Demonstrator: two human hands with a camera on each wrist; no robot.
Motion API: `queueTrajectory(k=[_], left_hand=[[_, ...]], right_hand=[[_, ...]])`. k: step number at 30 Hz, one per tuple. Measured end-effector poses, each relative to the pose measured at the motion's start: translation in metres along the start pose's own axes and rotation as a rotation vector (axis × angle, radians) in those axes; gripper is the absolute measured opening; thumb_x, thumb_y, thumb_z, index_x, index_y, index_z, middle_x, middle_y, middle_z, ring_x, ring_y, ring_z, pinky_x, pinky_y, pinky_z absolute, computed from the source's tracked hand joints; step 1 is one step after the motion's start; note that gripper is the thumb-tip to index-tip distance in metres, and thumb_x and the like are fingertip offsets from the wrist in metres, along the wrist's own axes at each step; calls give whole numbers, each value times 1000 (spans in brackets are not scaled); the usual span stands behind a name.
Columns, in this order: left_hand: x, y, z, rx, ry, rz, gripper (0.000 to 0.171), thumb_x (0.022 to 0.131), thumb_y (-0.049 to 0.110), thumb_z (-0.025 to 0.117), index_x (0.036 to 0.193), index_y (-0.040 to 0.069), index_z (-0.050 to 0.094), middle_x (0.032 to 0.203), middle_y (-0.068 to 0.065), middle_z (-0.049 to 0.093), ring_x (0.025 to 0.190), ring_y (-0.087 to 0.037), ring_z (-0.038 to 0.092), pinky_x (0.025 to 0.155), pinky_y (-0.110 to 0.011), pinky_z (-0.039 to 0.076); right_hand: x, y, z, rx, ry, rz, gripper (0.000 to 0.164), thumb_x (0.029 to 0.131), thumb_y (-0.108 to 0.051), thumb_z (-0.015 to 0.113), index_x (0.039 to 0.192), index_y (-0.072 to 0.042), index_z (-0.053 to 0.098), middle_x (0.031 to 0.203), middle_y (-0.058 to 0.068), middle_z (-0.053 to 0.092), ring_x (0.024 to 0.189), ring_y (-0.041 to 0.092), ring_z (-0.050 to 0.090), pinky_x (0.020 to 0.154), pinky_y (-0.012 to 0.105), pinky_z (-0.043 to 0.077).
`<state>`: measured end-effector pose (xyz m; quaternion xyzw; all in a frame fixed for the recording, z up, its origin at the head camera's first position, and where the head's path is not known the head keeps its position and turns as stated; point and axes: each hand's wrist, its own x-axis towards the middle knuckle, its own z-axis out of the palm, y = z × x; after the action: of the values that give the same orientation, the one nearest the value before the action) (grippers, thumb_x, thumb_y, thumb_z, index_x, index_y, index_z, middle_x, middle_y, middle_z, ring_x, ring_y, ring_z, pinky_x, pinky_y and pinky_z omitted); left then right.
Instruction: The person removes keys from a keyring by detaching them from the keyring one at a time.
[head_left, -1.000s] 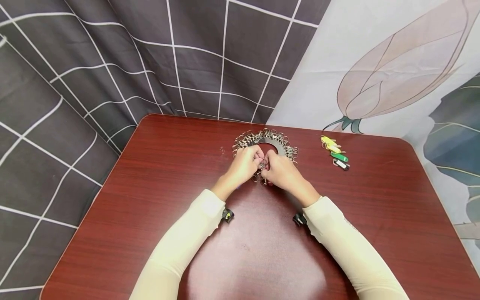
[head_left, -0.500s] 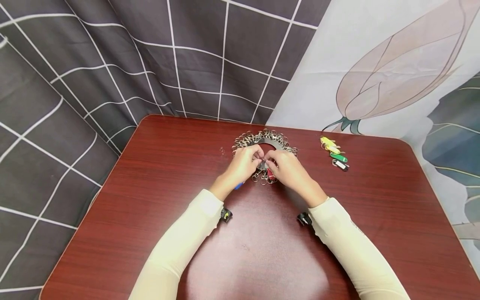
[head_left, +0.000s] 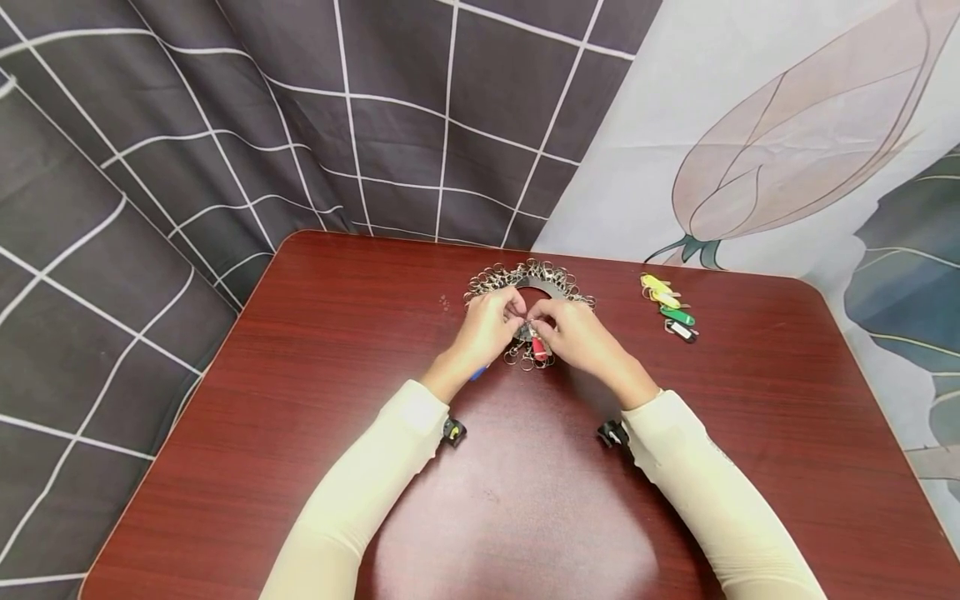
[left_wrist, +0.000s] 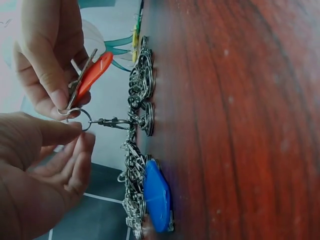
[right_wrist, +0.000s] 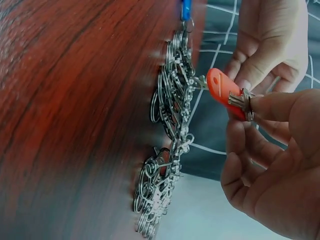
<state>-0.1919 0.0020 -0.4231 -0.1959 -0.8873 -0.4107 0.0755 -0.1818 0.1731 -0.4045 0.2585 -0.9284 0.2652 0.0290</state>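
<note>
Above a flat ring plate (head_left: 546, 289) lined with metal swivel clasps, both hands meet. My left hand (head_left: 487, 331) pinches a split ring (left_wrist: 86, 113) between thumb and finger; the ring hangs from a swivel clasp (left_wrist: 111, 122). My right hand (head_left: 581, 337) pinches a key (left_wrist: 84, 75) with a red key tag (right_wrist: 223, 89), up against that split ring. Whether the key is threaded onto the ring, I cannot tell. A blue key tag (left_wrist: 157, 196) lies by the clasps near my left wrist.
At the table's (head_left: 375, 317) back right lie yellow key tags (head_left: 660, 289), a green key tag (head_left: 678, 316) and a black-and-white key tag (head_left: 681, 331). A dark checked curtain (head_left: 405, 125) hangs behind the back edge.
The right hand has shifted slightly up and right, its forearm swinging outward. The red key tag shows more plainly below the fingers. My left hand has barely moved.
</note>
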Motion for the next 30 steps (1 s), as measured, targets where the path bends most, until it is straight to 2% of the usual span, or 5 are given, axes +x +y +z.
queueTrajectory(k=[6, 10, 17, 25, 30], left_hand=[[-1, -1, -3, 7, -38, -124, 7, 82, 14, 73, 76, 11, 71, 73, -2, 71, 71, -14, 62, 71, -30, 54], [0, -3, -5, -134, -109, -254, 7, 82, 14, 70, 80, 9, 76, 77, -3, 73, 73, -12, 62, 68, -27, 52], [3, -11, -5, -515, -218, -448, 15, 84, 4, 65, 90, -7, 73, 66, -8, 58, 54, -13, 49, 48, -23, 42], [5, -14, -5, -742, -307, -566, 18, 86, 3, 63, 89, -13, 69, 63, -7, 55, 49, -9, 44, 42, -16, 37], [5, -12, -5, -791, -317, -604, 14, 85, 1, 62, 85, -12, 67, 61, -4, 54, 48, -9, 42, 41, -15, 35]], right_hand=[[-1, 0, -2, 7, -12, 13, 10, 92, -11, 61, 93, -8, 71, 77, 4, 66, 65, 18, 54, 61, 35, 47], [-2, -1, -1, 9, -13, 12, 9, 92, -10, 62, 93, -9, 71, 79, 5, 67, 64, 18, 53, 61, 34, 46], [-4, -2, 0, 11, -25, -8, 7, 92, -11, 64, 94, -10, 70, 76, 2, 66, 63, 17, 55, 61, 35, 49], [-5, 0, 1, -5, -18, -87, 7, 89, -6, 67, 93, -7, 72, 87, 7, 72, 82, 21, 64, 78, 43, 54], [-6, 1, 1, -3, -12, -113, 7, 88, -5, 68, 92, -6, 72, 88, 7, 73, 85, 22, 65, 81, 44, 54]])
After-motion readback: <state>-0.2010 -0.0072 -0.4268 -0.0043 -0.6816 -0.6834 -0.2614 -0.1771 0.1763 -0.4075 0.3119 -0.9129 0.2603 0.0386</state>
